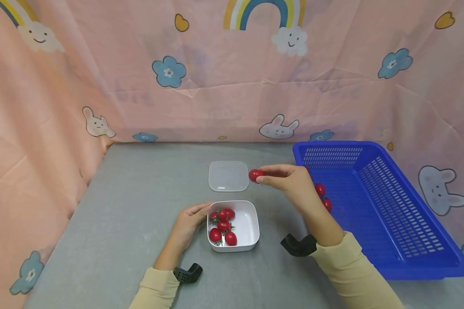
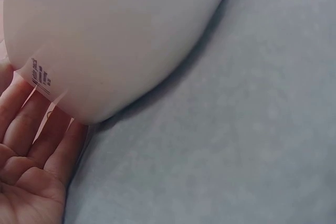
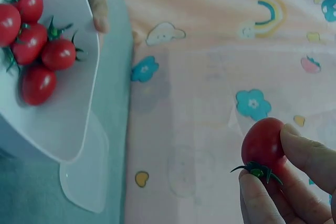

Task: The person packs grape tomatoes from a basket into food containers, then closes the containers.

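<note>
My right hand (image 1: 288,180) pinches a red cherry tomato (image 1: 256,175) between thumb and fingertips, held up beside the clear lid. In the right wrist view that tomato (image 3: 264,142) shows a green stem cap at its lower end. My left hand (image 1: 190,222) rests at the left side of a square white box (image 1: 251,245). Seen from the left wrist, its fingers (image 2: 63,142) stretch out against the outer wall of the box (image 2: 121,40), near some small dark print. Several cherry tomatoes (image 3: 59,54) with green stems lie in the left part of the box.
A translucent lid (image 1: 228,176) lies flat on the grey table (image 1: 120,223) behind the box. At the right stands a big blue slotted basket (image 1: 421,266), with a few cherry tomatoes (image 1: 320,189) along its left side. A pink patterned cloth (image 1: 216,107) hangs behind the table.
</note>
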The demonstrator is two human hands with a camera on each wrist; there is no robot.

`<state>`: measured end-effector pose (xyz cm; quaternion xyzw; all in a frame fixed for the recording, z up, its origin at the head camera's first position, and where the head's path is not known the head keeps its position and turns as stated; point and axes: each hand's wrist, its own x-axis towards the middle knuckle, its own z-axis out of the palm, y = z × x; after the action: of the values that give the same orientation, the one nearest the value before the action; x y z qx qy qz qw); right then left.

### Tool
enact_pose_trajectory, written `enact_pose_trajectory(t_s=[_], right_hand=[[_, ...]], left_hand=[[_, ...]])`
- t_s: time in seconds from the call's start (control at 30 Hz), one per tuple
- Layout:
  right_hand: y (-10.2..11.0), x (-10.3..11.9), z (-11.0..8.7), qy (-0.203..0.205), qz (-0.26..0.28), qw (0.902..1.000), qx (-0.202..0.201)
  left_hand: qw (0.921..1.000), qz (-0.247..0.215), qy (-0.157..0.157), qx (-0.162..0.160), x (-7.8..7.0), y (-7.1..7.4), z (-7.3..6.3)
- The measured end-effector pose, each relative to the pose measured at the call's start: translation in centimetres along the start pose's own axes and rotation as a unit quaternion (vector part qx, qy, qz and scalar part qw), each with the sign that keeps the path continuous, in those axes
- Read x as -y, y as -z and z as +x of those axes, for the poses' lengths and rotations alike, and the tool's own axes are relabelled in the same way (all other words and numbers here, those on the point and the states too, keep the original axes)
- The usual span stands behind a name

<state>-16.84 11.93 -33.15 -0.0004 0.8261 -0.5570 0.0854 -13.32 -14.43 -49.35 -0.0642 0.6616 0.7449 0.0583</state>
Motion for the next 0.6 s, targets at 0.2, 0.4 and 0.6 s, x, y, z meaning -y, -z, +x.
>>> enact_pose_trajectory(t_s=[0.2, 0.4, 0.6], right_hand=[[-1.3, -0.1, -0.3, -0.008, 0.010, 0.9999, 0.008], [-2.9, -0.7, -0.4, -0.018, 0.008, 0.9996, 0.021], [-5.1, -1.9, -0.7, -0.013, 0.017, 0.9994, 0.026]], left_hand=[[1.0000, 0.003, 0.008, -0.001, 0.0, 0.1, 0.0], [1.0000, 0.002, 0.006, 0.000, -0.1, 0.1, 0.0], [0.9999, 0.009, 0.008, 0.005, 0.0, 0.2, 0.0]])
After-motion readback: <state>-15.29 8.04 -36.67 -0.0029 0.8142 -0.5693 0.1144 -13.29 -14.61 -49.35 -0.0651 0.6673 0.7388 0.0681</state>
